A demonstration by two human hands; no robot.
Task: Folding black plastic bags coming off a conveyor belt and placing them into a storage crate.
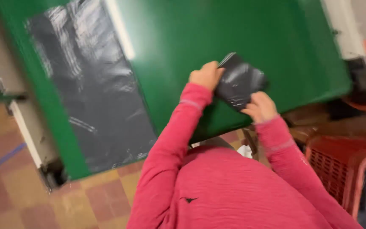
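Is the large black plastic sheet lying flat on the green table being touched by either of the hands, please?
No: both the left hand and right hand grip a small folded black bag, away from the flat black sheet.

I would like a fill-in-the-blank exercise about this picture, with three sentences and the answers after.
1. Both hands, the left hand and the right hand, hold a folded ____ plastic bag.
2. The table under the bag is ____ in colour.
3. A flat black plastic sheet lies on the table, to the ____ of the hands in the picture.

Missing words: black; green; left
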